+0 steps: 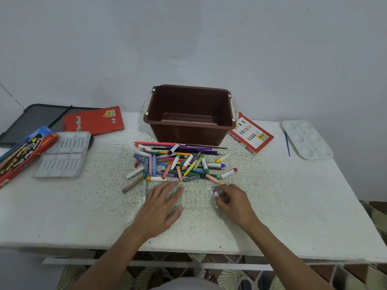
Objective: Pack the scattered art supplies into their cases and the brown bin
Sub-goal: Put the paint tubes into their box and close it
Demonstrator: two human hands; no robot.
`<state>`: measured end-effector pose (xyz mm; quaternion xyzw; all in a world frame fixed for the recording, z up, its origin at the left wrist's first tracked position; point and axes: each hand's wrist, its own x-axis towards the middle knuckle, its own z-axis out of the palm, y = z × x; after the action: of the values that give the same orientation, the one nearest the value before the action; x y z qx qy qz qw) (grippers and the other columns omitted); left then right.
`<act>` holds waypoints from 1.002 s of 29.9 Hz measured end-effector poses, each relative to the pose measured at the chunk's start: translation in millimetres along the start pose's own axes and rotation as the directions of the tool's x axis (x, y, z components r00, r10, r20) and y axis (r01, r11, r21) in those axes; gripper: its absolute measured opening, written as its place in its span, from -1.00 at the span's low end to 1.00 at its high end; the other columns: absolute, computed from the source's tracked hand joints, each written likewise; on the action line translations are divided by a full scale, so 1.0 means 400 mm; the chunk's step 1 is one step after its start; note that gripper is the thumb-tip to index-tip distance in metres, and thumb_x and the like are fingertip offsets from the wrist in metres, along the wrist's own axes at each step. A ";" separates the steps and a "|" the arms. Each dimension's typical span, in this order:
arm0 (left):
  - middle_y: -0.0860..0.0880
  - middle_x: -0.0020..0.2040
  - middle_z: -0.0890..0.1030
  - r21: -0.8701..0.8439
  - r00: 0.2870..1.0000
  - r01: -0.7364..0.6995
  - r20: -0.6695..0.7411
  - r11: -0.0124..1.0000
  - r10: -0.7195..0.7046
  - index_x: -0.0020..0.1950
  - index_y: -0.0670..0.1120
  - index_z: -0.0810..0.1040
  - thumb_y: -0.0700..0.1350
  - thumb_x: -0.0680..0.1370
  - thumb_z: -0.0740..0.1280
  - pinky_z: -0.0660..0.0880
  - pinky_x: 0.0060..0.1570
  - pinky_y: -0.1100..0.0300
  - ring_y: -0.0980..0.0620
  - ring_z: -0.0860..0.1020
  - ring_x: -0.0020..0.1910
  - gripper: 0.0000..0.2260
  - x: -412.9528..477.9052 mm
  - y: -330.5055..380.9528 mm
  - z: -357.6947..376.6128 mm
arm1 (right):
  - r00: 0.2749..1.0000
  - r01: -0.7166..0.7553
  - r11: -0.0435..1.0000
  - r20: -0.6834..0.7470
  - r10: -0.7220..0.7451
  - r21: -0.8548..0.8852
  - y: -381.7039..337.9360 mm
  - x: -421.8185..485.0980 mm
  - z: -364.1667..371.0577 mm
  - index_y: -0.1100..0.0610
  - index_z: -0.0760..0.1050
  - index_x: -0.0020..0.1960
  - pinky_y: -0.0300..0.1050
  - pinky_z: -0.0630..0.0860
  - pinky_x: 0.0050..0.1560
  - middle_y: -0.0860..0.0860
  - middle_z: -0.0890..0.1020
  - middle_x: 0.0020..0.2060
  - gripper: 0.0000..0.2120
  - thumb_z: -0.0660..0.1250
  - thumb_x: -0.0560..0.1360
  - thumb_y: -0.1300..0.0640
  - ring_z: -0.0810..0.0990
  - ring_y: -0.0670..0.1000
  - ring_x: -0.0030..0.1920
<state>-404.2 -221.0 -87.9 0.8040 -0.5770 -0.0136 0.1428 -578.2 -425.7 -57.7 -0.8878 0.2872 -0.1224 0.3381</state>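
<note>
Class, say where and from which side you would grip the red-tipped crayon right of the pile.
Pinch the red-tipped crayon at its white mid-barrel, coming from above: it lies flat on the table, apart from the pile, with both long sides free.

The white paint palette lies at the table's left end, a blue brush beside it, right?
No. The head view shows the white paint palette at the right end of the table; the blue brush is beside it.

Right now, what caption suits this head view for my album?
Left hand rests on a clear case, right hand pinches a white crayon, before the crayon heap and brown bin.
</note>
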 end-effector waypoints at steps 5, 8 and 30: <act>-0.01 0.48 0.30 -0.024 1.000 0.002 -0.011 1.000 -0.002 0.52 -0.01 0.30 0.19 0.64 0.02 0.24 0.37 -0.02 -0.01 0.22 0.47 -0.50 -0.004 -0.001 -0.001 | 0.971 -0.197 0.978 -0.125 0.204 0.061 -0.027 0.063 -0.028 0.08 0.46 0.05 -0.02 0.50 -0.36 0.04 0.62 -0.30 -0.91 0.31 0.59 0.08 0.60 0.08 -0.31; 0.00 0.48 0.30 -0.024 1.000 -0.006 -0.010 1.000 0.006 0.51 -0.01 0.30 0.19 0.64 0.02 0.22 0.37 0.00 0.00 0.22 0.47 -0.50 0.001 -0.001 -0.002 | 0.953 -0.247 0.969 -0.184 0.240 -0.016 -0.011 0.116 -0.044 0.14 0.51 0.19 -0.14 0.46 -0.30 0.08 0.63 -0.16 -0.81 0.28 0.60 0.12 0.59 0.05 -0.24; -0.02 0.47 0.30 -0.044 1.000 -0.011 -0.015 0.999 0.010 0.51 -0.02 0.30 0.19 0.65 0.02 0.27 0.35 -0.03 -0.01 0.23 0.46 -0.50 0.000 0.000 -0.004 | 0.920 -0.379 0.923 -0.129 0.369 -0.063 -0.018 0.179 -0.052 0.26 0.51 0.28 -0.18 0.42 -0.22 0.20 0.65 0.01 -0.67 0.33 0.52 0.26 0.56 0.06 -0.18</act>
<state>-403.9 -220.7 -86.2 0.7976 -0.5798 -0.0197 0.1650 -526.0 -474.7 -36.0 -0.8218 0.4757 -0.0939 0.2992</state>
